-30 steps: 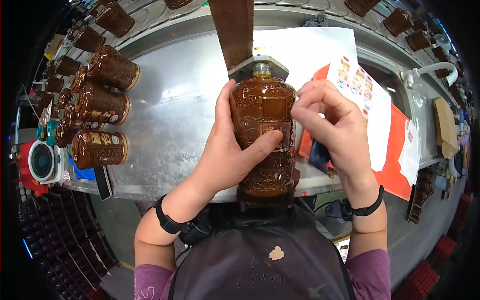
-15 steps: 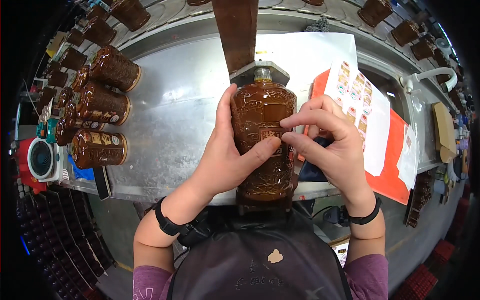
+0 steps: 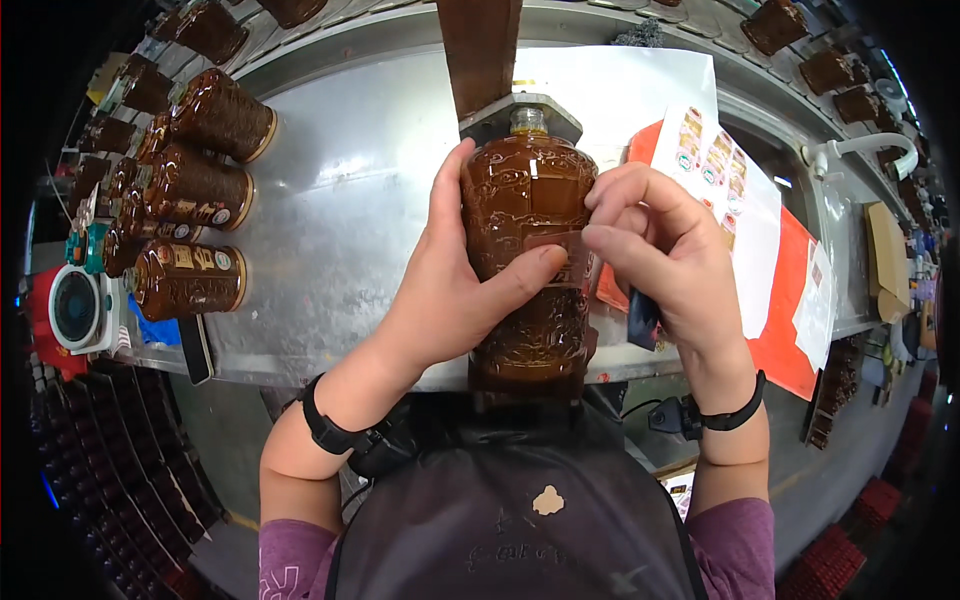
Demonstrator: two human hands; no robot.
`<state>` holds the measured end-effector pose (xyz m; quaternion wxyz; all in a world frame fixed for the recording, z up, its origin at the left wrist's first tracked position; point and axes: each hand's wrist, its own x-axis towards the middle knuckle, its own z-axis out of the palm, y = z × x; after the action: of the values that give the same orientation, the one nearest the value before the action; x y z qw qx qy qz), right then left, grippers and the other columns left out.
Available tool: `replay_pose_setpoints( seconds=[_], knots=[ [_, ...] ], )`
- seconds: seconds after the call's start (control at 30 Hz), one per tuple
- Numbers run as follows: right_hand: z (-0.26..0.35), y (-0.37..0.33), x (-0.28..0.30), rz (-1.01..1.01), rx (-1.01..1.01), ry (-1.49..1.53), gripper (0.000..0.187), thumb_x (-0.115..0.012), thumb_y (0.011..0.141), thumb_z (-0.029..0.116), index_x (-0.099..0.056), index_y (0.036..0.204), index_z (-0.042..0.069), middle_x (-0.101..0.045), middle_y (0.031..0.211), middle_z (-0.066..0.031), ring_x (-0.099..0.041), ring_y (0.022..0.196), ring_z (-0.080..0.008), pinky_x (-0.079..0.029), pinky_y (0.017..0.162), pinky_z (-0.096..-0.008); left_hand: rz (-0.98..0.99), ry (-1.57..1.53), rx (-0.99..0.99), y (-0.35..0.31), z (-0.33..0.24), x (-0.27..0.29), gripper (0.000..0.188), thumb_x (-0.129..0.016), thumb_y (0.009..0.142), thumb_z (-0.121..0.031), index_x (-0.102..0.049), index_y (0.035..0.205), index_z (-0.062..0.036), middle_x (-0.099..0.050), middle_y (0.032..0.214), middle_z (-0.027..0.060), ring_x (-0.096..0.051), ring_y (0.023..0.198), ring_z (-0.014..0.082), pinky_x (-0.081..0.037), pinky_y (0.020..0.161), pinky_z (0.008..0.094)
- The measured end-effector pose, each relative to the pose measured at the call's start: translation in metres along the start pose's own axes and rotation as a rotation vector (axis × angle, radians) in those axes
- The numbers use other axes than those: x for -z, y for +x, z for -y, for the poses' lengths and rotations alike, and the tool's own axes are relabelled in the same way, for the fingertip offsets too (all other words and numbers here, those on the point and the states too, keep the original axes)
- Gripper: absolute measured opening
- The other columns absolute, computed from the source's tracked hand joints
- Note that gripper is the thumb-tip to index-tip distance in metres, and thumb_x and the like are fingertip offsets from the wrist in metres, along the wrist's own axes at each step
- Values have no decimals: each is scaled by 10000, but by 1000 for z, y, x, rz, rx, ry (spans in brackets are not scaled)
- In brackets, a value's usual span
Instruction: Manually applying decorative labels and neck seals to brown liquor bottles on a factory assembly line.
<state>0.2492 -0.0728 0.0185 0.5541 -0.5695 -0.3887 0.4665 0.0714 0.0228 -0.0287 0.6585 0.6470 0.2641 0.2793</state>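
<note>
A large brown glass bottle with raised patterns lies on a stand in front of me, its neck pointing away against an octagonal metal plate. My left hand is closed round its left side, fingers along the shoulder and thumb pressed on the front. A thin see-through film stands partly lifted off the bottle's front, above the left thumb. Its right edge is pinched between the thumb and forefinger of my right hand. A dark blue flat object shows below that palm, tucked in the curled fingers.
Several similar brown bottles lie at the left of the metal table. Sheets of stickers rest on white and red paper at the right. Beyond are a white tap and a conveyor with bottles. A small fan stands far left.
My right hand has drawn back to the right and slightly up, lifting the film from the bottle's front. My left hand keeps its hold. The whole view has shifted a little.
</note>
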Motion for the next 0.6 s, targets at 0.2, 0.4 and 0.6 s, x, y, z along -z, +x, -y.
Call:
replay_pose_setpoints(
  seconds=[0.2,0.4,0.6],
  knots=[
    [-6,10,6,-281,65,-66,100,-680,889,28,-629,975,26,-537,744,76,-418,635,24,-313,569,-156,6,-18,8,0,-1,0,976,-758,876,-190,-63,1513,62,-485,1403,201,-511,1286,248,-410,1083,370],
    [-10,1,2,-199,3,-29,272,-713,903,57,-596,1146,21,-581,862,23,-501,686,0,-425,652,-157,-9,-43,36,0,-4,-1,934,-727,903,-189,-68,1513,64,-479,1402,195,-505,1284,236,-407,1084,362],
    [-25,-4,-12,-161,-6,76,496,-766,851,42,-495,1266,25,-527,885,29,-510,646,15,-421,598,-140,-40,-117,59,0,-8,-5,889,-698,923,-181,-76,1503,76,-488,1380,185,-506,1266,215,-413,1076,354]
  ],
)
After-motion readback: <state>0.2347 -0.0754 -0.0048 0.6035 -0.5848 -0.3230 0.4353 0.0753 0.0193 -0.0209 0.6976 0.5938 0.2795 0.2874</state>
